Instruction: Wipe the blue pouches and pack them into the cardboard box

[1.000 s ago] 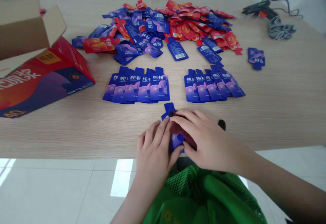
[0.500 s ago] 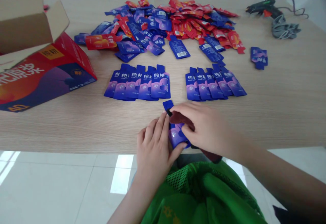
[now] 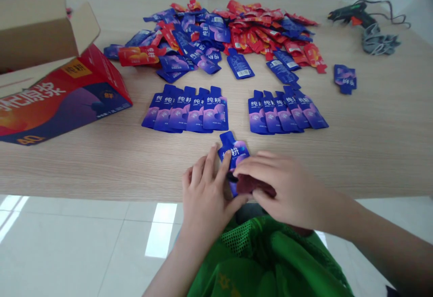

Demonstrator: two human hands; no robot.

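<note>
A blue and purple pouch [image 3: 239, 147] lies flat near the table's front edge, its spout end pointing away from me. My left hand [image 3: 206, 189] is open over its left side, fingers spread. The index fingertip rests on the printed front and the thumb reaches the lower end; the other fingers lie on the table. My right hand [image 3: 284, 189] is closed round a dark red cloth [image 3: 253, 185] whose black part touches the pouch's lower half. That half is largely hidden by the hands and cloth.
Two fanned rows of blue pouches, left [image 3: 214, 110] and right [image 3: 311, 110], lie beyond my hands. Behind them spreads a heap of red and blue pouches [image 3: 250, 35]. An open carton [image 3: 84, 80] stands left. A glue gun [image 3: 358, 15] and grey fabric item [image 3: 380, 42] lie back right.
My right hand has slid the cloth from near the pouch's spout end down toward its lower half. The pouch's printed upper front is now uncovered. My left index finger has moved onto it.
</note>
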